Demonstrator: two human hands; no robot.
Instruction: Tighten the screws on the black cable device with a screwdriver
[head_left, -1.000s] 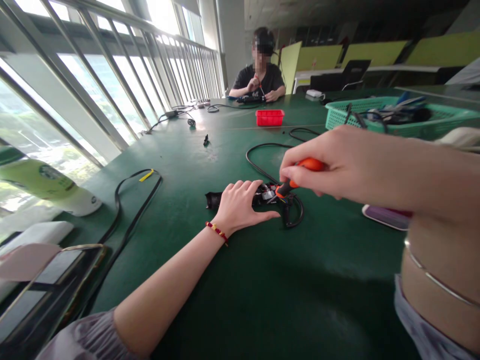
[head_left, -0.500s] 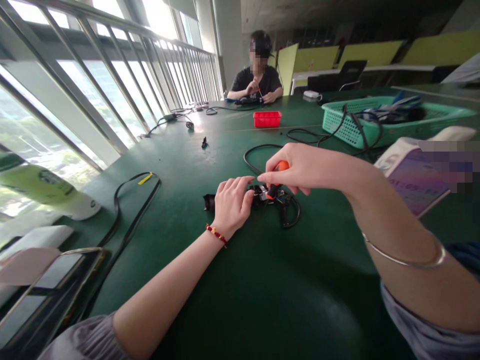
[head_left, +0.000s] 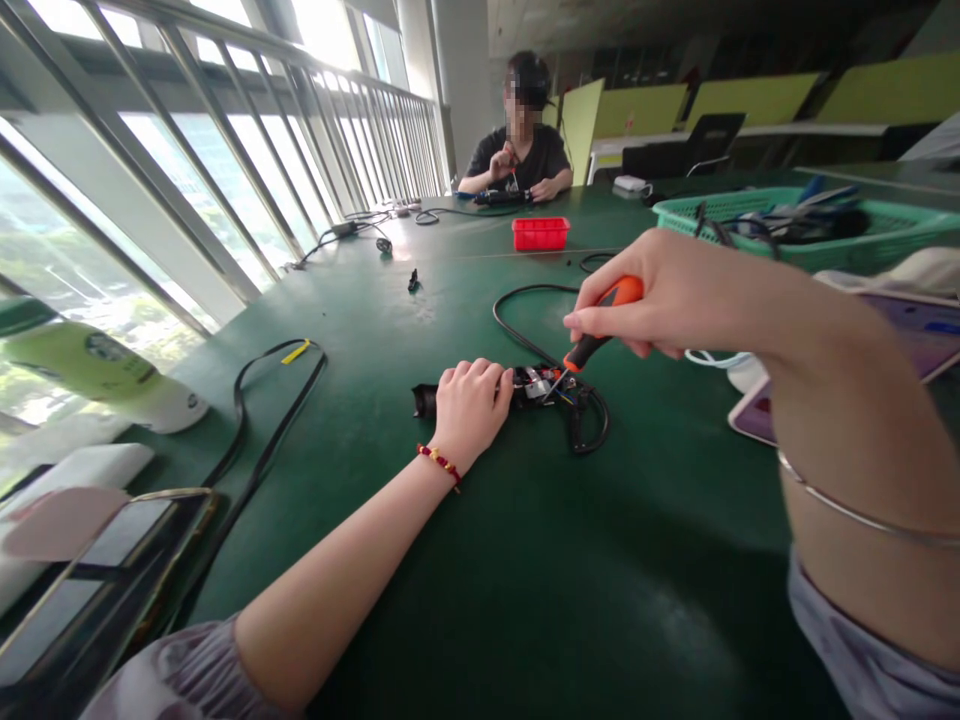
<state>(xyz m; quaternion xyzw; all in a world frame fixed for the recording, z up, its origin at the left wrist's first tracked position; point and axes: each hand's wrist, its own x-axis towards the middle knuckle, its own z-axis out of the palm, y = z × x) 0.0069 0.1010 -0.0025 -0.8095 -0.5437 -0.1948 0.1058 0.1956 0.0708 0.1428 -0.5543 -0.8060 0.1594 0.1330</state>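
My left hand (head_left: 472,405) lies over a black tube-shaped electrical device (head_left: 425,401) on the table, fingers wrapped round its body. To the right of that hand the housing is open and shows metal parts and coloured wires (head_left: 568,396). A black cord loops from this end. My right hand (head_left: 652,300) grips an orange and black screwdriver (head_left: 600,330) by the handle. The screwdriver slants down to the left, its shaft tip at the open part of the device; whether it touches a screw is too small to tell.
Across the green table (head_left: 450,620) a person (head_left: 521,150) works on a similar black device. A red tray (head_left: 541,234) and a green basket (head_left: 787,245) of tools stand farther back. At left are a cup (head_left: 105,365), a phone (head_left: 90,570) and a black cable (head_left: 262,455).
My right hand has moved right and up and the screwdriver is now tilted, showing its shaft. My left hand stays on the device, its fingers drawn in more. The view has shifted slightly.
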